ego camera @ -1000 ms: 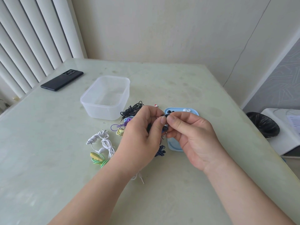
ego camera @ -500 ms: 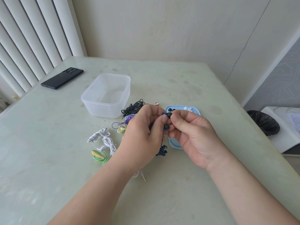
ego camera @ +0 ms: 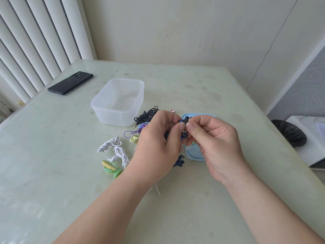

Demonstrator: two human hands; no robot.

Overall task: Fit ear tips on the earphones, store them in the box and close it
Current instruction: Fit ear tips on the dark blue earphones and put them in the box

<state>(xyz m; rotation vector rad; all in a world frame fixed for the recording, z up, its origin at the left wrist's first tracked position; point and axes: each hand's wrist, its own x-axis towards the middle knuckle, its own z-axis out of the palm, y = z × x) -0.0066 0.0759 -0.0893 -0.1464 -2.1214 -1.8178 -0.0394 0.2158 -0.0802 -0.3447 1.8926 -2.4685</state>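
The left hand [ego camera: 156,141] is pinching a dark blue wired earphone [ego camera: 184,135], and the right hand [ego camera: 216,138] is pinching a small black rubber ear tip [ego camera: 186,120] against it, above a light blue plastic tray [ego camera: 191,155]. The clear rectangular plastic box [ego camera: 119,103] is sitting open on the pale green surface [ego camera: 211,199] just behind.

A dark blue earphone [ego camera: 181,121] is pinched by the left hand [ego camera: 158,143], and a black ear tip [ego camera: 186,121] is held against it by the right hand [ego camera: 216,143]. A clear box [ego camera: 112,117] stands open, just beyond coiled black earphones [ego camera: 147,114], white earphones [ego camera: 114,150] and green earphones [ego camera: 111,169]. A pale blue lid [ego camera: 192,155] lies flat, with spare tips [ego camera: 186,118] on its far end.
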